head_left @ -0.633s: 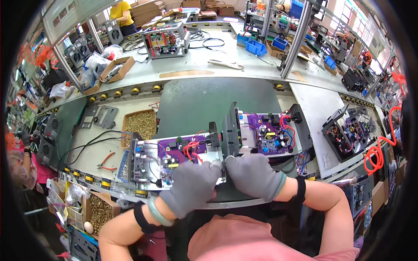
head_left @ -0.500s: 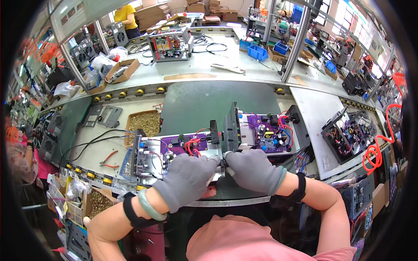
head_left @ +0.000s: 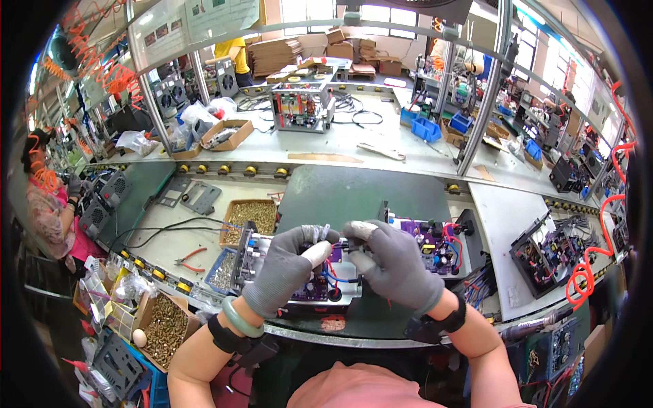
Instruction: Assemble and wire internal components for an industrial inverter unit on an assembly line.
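My left hand (head_left: 282, 272) and my right hand (head_left: 401, 272), both in grey gloves, are raised close together over the nearer power unit. Their fingers are pinched, and a small dark piece shows between the fingertips; its kind is too small to tell. Red and blue wires (head_left: 333, 273) run just beneath the fingers. My left hand and wrist cover much of that unit's purple circuit board (head_left: 309, 290). Beyond my right hand lies a second unit with a purple circuit board (head_left: 430, 255) and red wires.
Left of the units are a cardboard box of brass-coloured screws (head_left: 252, 212), a blue tray of small silver parts (head_left: 222, 270) and red-handled pliers (head_left: 191, 260). Another open unit (head_left: 544, 251) stands on the right. A co-worker (head_left: 51, 204) is at far left.
My hands have lifted off the upright black panel between the units and now pinch a small dark piece above the nearer unit. The view has tilted upward.
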Demonstrator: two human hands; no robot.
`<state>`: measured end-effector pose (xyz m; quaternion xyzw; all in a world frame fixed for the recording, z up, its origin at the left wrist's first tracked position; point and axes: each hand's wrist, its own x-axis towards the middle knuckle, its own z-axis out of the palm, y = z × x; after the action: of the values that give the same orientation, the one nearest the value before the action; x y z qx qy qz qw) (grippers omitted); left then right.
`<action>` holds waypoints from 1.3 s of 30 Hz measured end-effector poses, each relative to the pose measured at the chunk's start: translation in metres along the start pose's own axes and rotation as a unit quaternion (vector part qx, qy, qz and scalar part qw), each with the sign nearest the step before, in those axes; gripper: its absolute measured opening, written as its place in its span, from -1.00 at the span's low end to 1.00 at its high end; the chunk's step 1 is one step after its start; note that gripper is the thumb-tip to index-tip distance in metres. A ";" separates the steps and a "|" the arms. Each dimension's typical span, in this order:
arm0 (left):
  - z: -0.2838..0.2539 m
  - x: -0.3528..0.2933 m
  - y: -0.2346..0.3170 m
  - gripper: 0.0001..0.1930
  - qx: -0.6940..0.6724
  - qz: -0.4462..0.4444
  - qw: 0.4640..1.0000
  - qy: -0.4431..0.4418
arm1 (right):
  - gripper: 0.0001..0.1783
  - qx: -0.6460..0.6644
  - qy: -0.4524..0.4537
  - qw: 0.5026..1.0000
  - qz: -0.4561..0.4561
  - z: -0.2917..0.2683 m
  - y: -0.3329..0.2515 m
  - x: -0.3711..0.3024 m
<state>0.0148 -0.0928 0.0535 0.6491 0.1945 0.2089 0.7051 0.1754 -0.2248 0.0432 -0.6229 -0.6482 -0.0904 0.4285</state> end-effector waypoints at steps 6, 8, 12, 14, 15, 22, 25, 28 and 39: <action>0.006 0.008 -0.010 -0.84 0.052 0.051 0.997 -0.002 | -0.63 -0.068 0.016 0.996 -0.062 0.009 -0.006 0.021; 0.007 0.012 -0.014 -0.84 0.090 0.097 0.991 -0.001 | -0.71 -0.104 0.004 0.992 -0.066 0.003 0.001 0.022; 0.006 0.025 -0.021 -0.87 0.193 0.136 0.972 0.001 | -0.87 -0.131 -0.016 0.990 -0.055 -0.002 0.021 0.015; 0.004 0.033 -0.022 -0.87 0.395 0.241 0.886 0.034 | -0.80 -0.146 -0.040 0.988 -0.035 0.003 0.030 0.008; 0.003 0.036 -0.021 -0.87 0.392 0.237 0.888 0.038 | -0.80 -0.144 -0.046 0.988 -0.036 0.007 0.034 0.004; 0.012 0.062 -0.010 -0.83 0.715 0.004 0.693 -0.098 | -0.57 -0.191 -0.044 0.981 -0.003 0.030 0.059 -0.019; 0.010 0.063 -0.010 -0.82 0.698 -0.013 0.708 -0.106 | -0.53 -0.176 -0.027 0.984 0.001 0.033 0.065 -0.022; 0.001 0.059 -0.013 -0.81 0.657 0.001 0.746 -0.103 | -0.51 -0.160 -0.014 0.987 0.006 0.033 0.066 -0.023; 0.003 0.062 -0.017 -0.83 0.669 0.002 0.734 -0.121 | -0.46 -0.123 -0.009 0.992 0.019 0.036 0.061 -0.020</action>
<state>0.0690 -0.0630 0.0366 0.9734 0.1960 -0.0537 0.1062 0.2106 -0.2029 -0.0181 -0.6840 -0.6238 -0.1552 0.3448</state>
